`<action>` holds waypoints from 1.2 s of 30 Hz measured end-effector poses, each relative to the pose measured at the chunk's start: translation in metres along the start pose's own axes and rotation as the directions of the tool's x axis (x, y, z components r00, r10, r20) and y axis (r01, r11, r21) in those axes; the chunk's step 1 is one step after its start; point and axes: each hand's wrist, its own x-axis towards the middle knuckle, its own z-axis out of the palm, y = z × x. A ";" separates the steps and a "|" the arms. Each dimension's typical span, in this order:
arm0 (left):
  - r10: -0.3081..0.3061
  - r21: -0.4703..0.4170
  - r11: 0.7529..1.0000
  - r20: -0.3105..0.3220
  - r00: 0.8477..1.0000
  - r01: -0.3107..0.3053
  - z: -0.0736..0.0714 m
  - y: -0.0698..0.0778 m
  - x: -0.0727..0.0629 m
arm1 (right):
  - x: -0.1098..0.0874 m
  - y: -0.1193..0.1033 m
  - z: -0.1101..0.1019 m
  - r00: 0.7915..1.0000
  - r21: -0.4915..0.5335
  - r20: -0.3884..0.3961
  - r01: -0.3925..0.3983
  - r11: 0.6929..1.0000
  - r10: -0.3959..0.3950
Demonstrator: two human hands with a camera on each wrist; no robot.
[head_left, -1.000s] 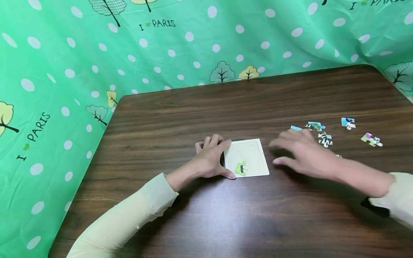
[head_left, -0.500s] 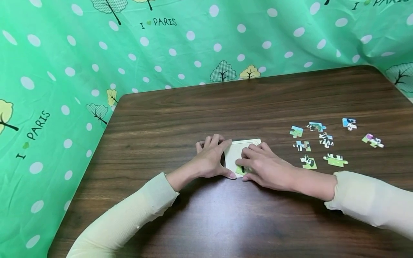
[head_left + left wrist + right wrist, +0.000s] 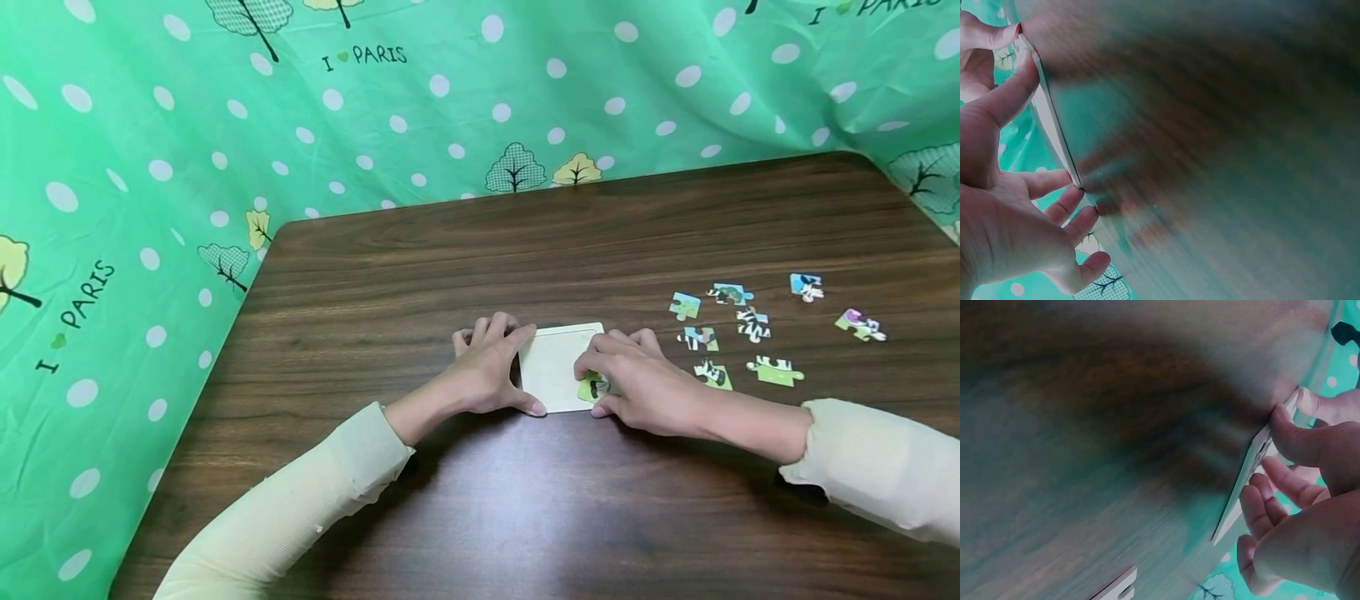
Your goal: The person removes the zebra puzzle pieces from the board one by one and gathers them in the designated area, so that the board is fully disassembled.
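Observation:
A thin white square puzzle tray (image 3: 553, 371) with a shallow border lies flat on the table in the head view. My left hand (image 3: 483, 371) holds its left side, thumb at the near corner and index finger at the far corner. The left wrist view shows that thumb and index finger spread along the tray edge (image 3: 1055, 125). Over the tray's near right corner, my right hand (image 3: 637, 379) pinches a green puzzle piece (image 3: 590, 389) with a black-and-white print. The piece is partly hidden by the fingers. The right wrist view has the right thumb (image 3: 1300, 436) at the tray's edge.
Several loose puzzle pieces lie to the right of the tray, among them a green and white one (image 3: 776, 371), a blue one (image 3: 806, 287) and a purple and green one (image 3: 860, 325). A green dotted curtain (image 3: 450, 92) hangs behind the dark wooden table (image 3: 420, 267).
My right hand came in from the right onto the tray and took hold of the green piece, then shifted it rightward to the near right corner. The left hand stayed in place.

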 end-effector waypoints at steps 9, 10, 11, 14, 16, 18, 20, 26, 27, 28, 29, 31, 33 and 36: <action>0.001 -0.008 1.000 0.005 1.000 -0.001 0.000 0.000 0.000 | -0.001 0.002 0.001 0.999 -0.022 -0.022 -0.041 0.999 0.041; 0.001 -0.008 1.000 0.004 1.000 -0.001 0.000 0.000 0.000 | -0.001 0.002 0.001 0.999 -0.015 -0.020 -0.044 0.999 0.044; 0.002 -0.009 1.000 0.005 1.000 -0.002 0.000 0.000 0.000 | -0.001 0.003 0.000 0.999 -0.008 -0.015 -0.045 0.999 0.045; 0.004 -0.008 1.000 0.005 1.000 -0.004 0.000 0.000 0.000 | -0.002 0.003 -0.002 1.000 -0.002 -0.004 -0.031 1.000 0.031; 0.004 -0.008 1.000 0.005 1.000 -0.004 0.000 0.000 0.000 | -0.003 0.004 -0.003 1.000 0.003 -0.004 -0.009 1.000 0.009; 0.005 -0.009 1.000 0.006 1.000 -0.005 0.000 0.001 0.000 | -0.005 0.005 -0.004 1.000 0.007 -0.006 0.015 1.000 -0.015; 0.004 -0.008 1.000 0.009 1.000 -0.004 0.000 0.001 0.000 | -0.008 0.007 -0.006 0.999 0.013 -0.020 0.037 0.999 -0.037; 0.002 -0.010 1.000 0.015 1.000 -0.002 -0.001 0.002 0.001 | -0.028 0.030 -0.024 0.983 -0.055 -0.157 0.091 0.994 -0.098; 0.003 -0.011 1.000 0.015 1.000 -0.003 -0.001 0.002 0.001 | -0.034 0.038 -0.029 0.979 -0.083 -0.181 0.082 0.993 -0.096; 0.003 -0.012 1.000 0.015 1.000 -0.003 -0.001 0.001 0.001 | -0.040 0.046 -0.035 0.976 -0.111 -0.200 0.067 0.992 -0.088; 0.003 -0.012 1.000 0.016 1.000 -0.003 -0.001 0.001 0.001 | -0.046 0.055 -0.041 0.974 -0.139 -0.214 0.043 0.989 -0.072; 0.000 -0.011 1.000 0.018 1.000 0.000 0.000 0.001 0.001 | -0.061 0.075 -0.052 0.975 -0.205 -0.219 -0.017 0.979 -0.029; -0.004 -0.007 1.000 0.020 1.000 0.004 0.000 0.001 0.001 | -0.077 0.093 -0.062 0.980 -0.262 -0.189 -0.109 0.959 0.059; -0.005 0.000 1.000 0.021 1.000 0.005 0.000 0.000 0.001 | -0.100 0.117 -0.072 0.973 -0.331 -0.122 -0.225 0.916 0.195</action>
